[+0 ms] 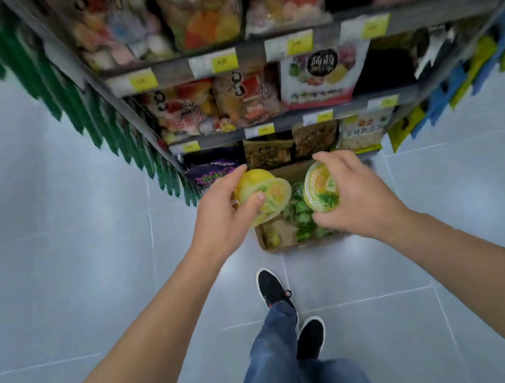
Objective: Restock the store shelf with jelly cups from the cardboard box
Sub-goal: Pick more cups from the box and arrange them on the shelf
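My left hand [222, 216] grips a yellow jelly cup [261, 194] tipped on its side, thumb on its lid. A second jelly cup [321, 187], with an orange and green lid facing me, is held by my right hand [354, 195]. Both hands hover above an open cardboard box [267, 238] on the floor in front of the store shelf [267, 129]. Inside the box lie several green jelly cups [303, 216]. The box's far side is hidden by my hands.
The shelf's tiers hold snack bags behind yellow price tags [223, 60]. Green hanging packets [123, 135] line its left end, blue and yellow ones [459, 82] its right end. My feet in black shoes [273, 287] stand on the grey tiled floor behind the box.
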Demonstrator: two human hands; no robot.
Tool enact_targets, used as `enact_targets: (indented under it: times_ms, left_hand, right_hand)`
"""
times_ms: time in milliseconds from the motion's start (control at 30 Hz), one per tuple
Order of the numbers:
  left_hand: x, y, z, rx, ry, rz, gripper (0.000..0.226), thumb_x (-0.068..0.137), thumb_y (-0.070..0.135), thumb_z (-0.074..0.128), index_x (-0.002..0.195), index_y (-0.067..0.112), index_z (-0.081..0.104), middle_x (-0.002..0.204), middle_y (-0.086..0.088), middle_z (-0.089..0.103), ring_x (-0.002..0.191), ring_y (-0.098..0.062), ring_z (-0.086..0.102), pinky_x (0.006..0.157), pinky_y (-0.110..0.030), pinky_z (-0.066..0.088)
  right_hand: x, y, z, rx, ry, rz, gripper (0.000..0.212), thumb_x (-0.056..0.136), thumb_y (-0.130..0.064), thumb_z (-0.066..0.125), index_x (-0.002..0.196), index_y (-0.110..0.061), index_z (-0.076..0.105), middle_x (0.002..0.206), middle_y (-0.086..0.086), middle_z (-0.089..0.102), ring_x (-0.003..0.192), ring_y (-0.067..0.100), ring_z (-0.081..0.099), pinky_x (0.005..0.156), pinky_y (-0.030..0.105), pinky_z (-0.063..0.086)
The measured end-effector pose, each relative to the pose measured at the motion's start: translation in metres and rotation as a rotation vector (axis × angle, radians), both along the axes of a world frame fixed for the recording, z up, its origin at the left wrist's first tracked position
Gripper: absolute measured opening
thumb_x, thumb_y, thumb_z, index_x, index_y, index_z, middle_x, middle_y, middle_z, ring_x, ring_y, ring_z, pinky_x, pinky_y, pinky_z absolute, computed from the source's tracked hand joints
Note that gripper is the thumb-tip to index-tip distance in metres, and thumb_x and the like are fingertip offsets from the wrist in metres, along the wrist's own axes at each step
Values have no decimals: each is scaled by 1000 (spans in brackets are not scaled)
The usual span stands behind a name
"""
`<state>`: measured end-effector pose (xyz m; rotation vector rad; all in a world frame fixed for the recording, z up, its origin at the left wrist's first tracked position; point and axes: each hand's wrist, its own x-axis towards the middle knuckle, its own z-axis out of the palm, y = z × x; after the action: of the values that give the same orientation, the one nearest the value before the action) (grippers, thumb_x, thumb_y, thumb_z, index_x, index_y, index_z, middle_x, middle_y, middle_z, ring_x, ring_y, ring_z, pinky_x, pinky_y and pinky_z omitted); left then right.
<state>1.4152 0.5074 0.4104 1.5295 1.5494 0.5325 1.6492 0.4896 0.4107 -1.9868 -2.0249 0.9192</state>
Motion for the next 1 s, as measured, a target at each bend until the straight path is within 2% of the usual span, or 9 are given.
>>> enact_targets:
  times_ms: [67, 167, 267, 367, 533, 667, 833, 933, 1000]
  left_hand:
    - [-5, -12, 42, 80, -33, 15, 63, 85, 44, 59, 146, 31, 48, 132, 6, 62, 119, -15, 59, 102, -42, 49]
    - [-12, -25, 100, 203, -94, 51, 48, 92, 40, 59, 140, 43, 51, 116, 18, 66, 99, -11, 62, 96, -43, 54]
    - [-20, -28, 155, 308, -127, 83, 39, 98, 32, 59, 136, 43, 57, 123, 18, 65, 113, -3, 60, 98, -37, 53]
    - [-30, -23, 207, 420, -147, 109, 37, 98, 32, 59, 134, 42, 59, 122, 16, 67, 113, -4, 61, 94, -36, 55]
    - [-50, 7, 285, 568, -176, 132, 34, 98, 35, 58, 132, 42, 60, 121, 16, 67, 111, -5, 62, 89, -33, 57]
    - [-63, 48, 344, 699, -150, 138, 33, 99, 36, 58, 132, 41, 60, 120, 17, 66, 110, -2, 61, 87, -25, 55]
    - [-79, 122, 405, 829, -43, 150, 32, 101, 36, 52, 132, 39, 58, 115, 10, 66, 94, -5, 63, 82, -30, 51]
    - [-88, 174, 417, 826, -30, 182, 30, 102, 36, 50, 131, 37, 58, 122, 6, 63, 109, -16, 60, 93, -40, 52]
    - [-96, 205, 421, 811, -27, 210, 33, 102, 38, 48, 134, 33, 57, 129, 3, 56, 115, -16, 56, 95, -37, 50]
  right_hand:
    - [-3, -3, 43, 57, -21, 25, 98, 68, -38, 80, 150, -28, 27, 143, -5, 30, 126, 27, 43, 102, 38, 42]
    - [-7, -4, 108, 156, -57, 75, 98, 70, -42, 79, 151, -28, 26, 145, -5, 29, 131, 23, 40, 102, 36, 41]
    - [-12, -1, 172, 237, -72, 113, 96, 74, -43, 78, 152, -30, 24, 146, -8, 28, 132, 19, 37, 99, 33, 39]
    - [-18, 10, 232, 360, -101, 170, 95, 75, -44, 77, 152, -30, 24, 146, -9, 29, 130, 16, 39, 90, 26, 36]
    - [-35, 40, 316, 560, -123, 252, 95, 73, -43, 79, 151, -28, 27, 144, -9, 33, 131, 15, 38, 98, 29, 40]
    - [-51, 78, 374, 705, -155, 276, 97, 70, -43, 78, 151, -27, 28, 143, -9, 35, 130, 14, 40, 101, 30, 40]
    - [-75, 141, 432, 890, -120, 236, 95, 69, -40, 81, 150, -22, 33, 139, -5, 38, 123, 17, 45, 92, 24, 35]
    - [-91, 180, 443, 950, -88, 195, 94, 69, -40, 80, 149, -21, 35, 138, -4, 40, 123, 19, 47, 91, 24, 35]
    - [-104, 204, 445, 966, -57, 162, 95, 70, -39, 80, 150, -20, 32, 139, -2, 40, 124, 22, 47, 95, 29, 38]
